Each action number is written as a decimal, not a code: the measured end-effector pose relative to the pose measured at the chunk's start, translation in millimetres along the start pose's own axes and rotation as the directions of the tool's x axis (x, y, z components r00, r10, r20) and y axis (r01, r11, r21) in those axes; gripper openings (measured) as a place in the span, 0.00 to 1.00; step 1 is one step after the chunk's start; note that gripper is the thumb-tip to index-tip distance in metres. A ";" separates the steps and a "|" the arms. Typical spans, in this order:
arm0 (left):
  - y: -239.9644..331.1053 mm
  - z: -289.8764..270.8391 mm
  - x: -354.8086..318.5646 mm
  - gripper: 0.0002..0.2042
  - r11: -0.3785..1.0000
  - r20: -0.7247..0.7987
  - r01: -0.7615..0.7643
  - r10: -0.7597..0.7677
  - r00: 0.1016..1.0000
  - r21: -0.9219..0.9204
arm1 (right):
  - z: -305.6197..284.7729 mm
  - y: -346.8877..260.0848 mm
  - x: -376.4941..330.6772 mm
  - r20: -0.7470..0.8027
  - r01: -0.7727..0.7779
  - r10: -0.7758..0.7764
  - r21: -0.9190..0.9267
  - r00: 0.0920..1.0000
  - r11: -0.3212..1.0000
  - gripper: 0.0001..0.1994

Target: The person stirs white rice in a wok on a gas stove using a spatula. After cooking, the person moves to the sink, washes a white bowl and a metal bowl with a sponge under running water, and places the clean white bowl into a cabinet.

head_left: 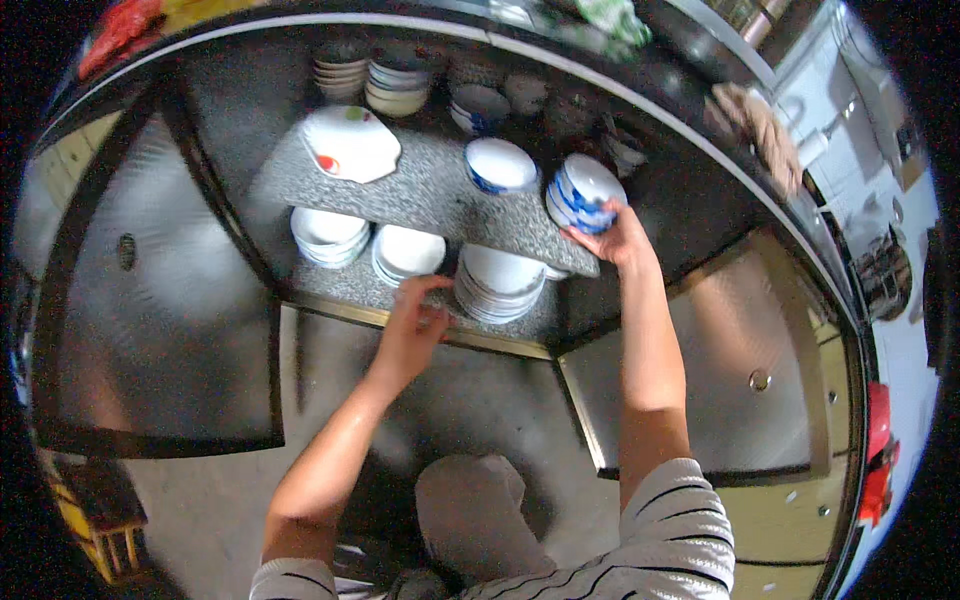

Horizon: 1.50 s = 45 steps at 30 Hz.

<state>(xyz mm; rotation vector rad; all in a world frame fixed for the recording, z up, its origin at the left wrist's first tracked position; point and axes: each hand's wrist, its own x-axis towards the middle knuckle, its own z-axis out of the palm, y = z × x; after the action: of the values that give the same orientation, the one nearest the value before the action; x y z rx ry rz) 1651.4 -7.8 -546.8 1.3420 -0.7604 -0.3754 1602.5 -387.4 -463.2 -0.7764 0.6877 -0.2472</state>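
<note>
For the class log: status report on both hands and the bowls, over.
Right hand grips blue-patterned bowl stack on granite shelf. Left hand rests at lower shelf edge, by white plate stack. Nothing blocking.

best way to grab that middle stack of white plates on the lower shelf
Probably by the stack of white plates at its front rim, coming from the open cupboard front. The granite shelf hangs low over the back, so slide fingers under the bottom plate. The left hand is already near.

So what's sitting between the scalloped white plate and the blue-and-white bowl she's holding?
In the head view, one white bowl with a blue rim stands between the scalloped plate and the held bowl.
</note>
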 end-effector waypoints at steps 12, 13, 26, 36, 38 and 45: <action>397.0 -133.6 -72.6 0.18 0.127 -0.422 0.407 0.408 0.810 0.905 | 36.2 81.2 -162.9 -0.080 0.003 0.004 0.090 0.997 0.996 0.20; 397.6 -161.8 -77.9 0.16 0.050 -0.487 0.522 0.444 0.752 0.852 | 52.4 83.7 -189.2 -0.178 -0.092 0.103 0.073 0.979 0.993 0.24; 317.8 -120.0 -20.2 0.18 0.297 -0.632 0.837 -0.553 0.543 0.460 | 160.2 10.0 -504.1 -0.228 -0.336 0.357 0.125 0.906 0.933 0.37; 474.6 60.8 35.3 0.39 0.457 0.023 0.862 -0.881 0.473 -0.221 | 158.3 -75.8 -522.8 -0.226 -0.241 0.214 -0.103 0.951 0.965 0.40; 474.5 88.8 11.6 0.42 0.414 0.271 0.872 -0.836 0.478 -0.262 | 169.4 -88.9 -517.5 -0.200 -0.191 0.156 -0.173 0.967 0.966 0.37; 484.4 130.6 27.8 0.38 0.454 0.137 0.839 -0.850 0.509 -0.299 | 163.0 -121.4 -474.5 0.134 0.022 0.035 -0.401 0.990 0.916 0.37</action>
<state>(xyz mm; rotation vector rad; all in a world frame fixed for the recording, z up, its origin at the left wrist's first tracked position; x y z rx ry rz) 1497.2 -16.2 -68.6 1.3085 0.1069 -1.2374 1354.2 -169.5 -66.6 -1.1744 0.6159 -0.0418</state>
